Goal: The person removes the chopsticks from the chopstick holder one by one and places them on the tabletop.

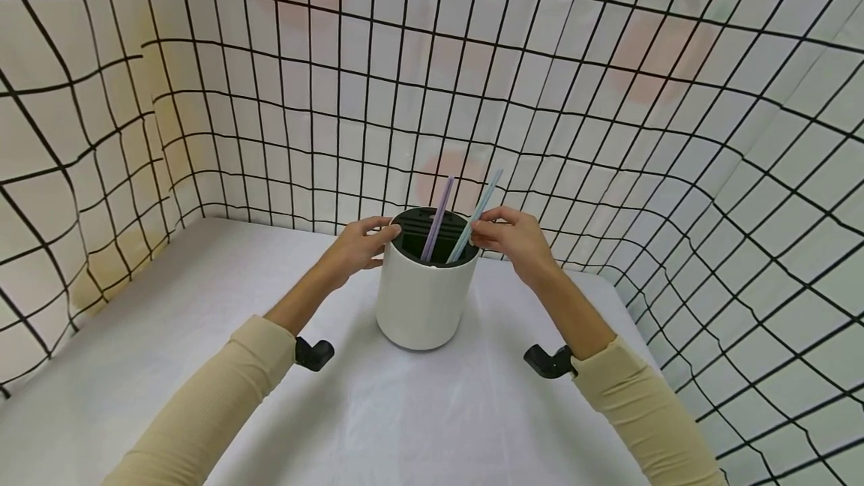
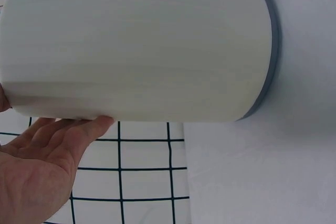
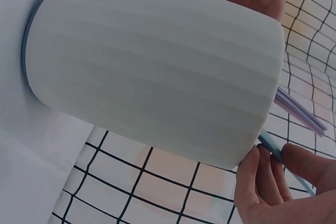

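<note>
A white round utensil holder (image 1: 425, 306) with a black slotted insert (image 1: 416, 222) in its top stands upright on the table. Purple straws (image 1: 438, 217) lean in its opening, and light blue straws (image 1: 483, 205) slant to the right beside them. My left hand (image 1: 358, 247) holds the holder's left side, thumb near the rim and fingers against the outer wall. At the right rim, my right hand (image 1: 516, 242) pinches the blue straws between thumb and fingers; its fingertips (image 3: 251, 157) lie by the rim. The straws' lower ends are hidden inside the holder.
A white cloth covers the table (image 1: 405, 426). Black wire grid panels (image 1: 432, 88) rise behind it and along both sides, with pale patterned sheeting beyond. A black wrist camera (image 1: 313, 355) sits on the left wrist and another camera (image 1: 548, 361) on the right.
</note>
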The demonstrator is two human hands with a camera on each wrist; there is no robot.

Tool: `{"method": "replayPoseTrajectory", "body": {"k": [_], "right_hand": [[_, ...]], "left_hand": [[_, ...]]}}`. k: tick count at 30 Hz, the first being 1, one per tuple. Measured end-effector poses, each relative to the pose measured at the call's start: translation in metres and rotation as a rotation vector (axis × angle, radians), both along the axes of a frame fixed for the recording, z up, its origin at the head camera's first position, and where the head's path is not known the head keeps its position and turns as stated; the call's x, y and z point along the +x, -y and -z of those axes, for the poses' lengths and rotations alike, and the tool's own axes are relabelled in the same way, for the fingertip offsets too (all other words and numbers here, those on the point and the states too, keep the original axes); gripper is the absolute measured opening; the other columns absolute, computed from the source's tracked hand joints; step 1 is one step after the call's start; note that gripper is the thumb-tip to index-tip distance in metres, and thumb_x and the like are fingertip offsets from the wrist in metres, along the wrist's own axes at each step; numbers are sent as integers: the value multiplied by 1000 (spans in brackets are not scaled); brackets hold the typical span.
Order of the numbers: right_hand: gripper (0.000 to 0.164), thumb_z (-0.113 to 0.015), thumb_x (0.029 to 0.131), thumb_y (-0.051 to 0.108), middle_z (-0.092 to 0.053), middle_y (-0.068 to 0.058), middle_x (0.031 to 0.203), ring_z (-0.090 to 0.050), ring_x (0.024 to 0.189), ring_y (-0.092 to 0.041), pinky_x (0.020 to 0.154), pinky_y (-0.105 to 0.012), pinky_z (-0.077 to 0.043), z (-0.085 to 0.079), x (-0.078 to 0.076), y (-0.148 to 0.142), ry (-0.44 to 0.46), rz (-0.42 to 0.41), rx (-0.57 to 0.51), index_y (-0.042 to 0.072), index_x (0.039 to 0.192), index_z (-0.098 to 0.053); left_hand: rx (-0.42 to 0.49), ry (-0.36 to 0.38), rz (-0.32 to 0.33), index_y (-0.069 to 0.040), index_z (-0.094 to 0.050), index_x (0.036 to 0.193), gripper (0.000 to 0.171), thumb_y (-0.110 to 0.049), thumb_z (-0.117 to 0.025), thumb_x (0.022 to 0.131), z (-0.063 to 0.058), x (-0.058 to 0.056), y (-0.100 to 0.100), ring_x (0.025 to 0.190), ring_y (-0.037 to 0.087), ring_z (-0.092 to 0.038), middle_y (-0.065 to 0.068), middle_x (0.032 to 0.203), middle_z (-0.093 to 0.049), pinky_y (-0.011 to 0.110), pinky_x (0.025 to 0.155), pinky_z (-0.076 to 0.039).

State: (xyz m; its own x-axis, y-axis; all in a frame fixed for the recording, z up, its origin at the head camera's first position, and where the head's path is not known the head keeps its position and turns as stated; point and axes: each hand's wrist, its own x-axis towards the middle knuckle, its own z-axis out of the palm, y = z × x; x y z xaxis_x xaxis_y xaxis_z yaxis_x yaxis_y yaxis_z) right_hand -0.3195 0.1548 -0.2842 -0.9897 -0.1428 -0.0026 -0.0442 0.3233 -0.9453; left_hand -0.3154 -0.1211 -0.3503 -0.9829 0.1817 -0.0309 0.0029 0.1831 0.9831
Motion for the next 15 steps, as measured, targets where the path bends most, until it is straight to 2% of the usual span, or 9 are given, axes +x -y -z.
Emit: {"method": "replayPoseTrajectory", "body": {"k": [4,8,11,15], "right_hand": [[29,-70,98,23,-72,-17,116,-75,100,-22,103,-38,-57,-5,2,-1,-17,9,13,3,119,-62],[30,-69,99,23,-72,-19,117,-75,93,-19,92,-31,-61,-14,6,-4,-52,18,31,3,121,-62],[32,-68,99,25,-71,-17,117,-75,89,-14,89,-27,-62,-22,8,-7,-77,29,45,4,122,-61],[31,-69,99,24,-74,-10,108,-75,86,-11,89,-28,-62,-32,10,-12,-100,42,14,3,121,-61]], "left_hand": [[2,9,-3,-12,-38,156,64,-43,-58,103,0,0,0,141,32,-50,14,153,-49,47,112,-48],[3,2,3,-11,-38,157,65,-43,-58,103,0,0,-1,142,33,-49,15,154,-49,47,112,-48],[1,-4,3,-11,-37,157,65,-43,-57,103,0,1,0,142,33,-49,15,154,-48,47,112,-48],[5,-3,5,-11,-38,156,65,-43,-57,103,-1,1,1,142,33,-48,15,154,-48,47,113,-47]]}}
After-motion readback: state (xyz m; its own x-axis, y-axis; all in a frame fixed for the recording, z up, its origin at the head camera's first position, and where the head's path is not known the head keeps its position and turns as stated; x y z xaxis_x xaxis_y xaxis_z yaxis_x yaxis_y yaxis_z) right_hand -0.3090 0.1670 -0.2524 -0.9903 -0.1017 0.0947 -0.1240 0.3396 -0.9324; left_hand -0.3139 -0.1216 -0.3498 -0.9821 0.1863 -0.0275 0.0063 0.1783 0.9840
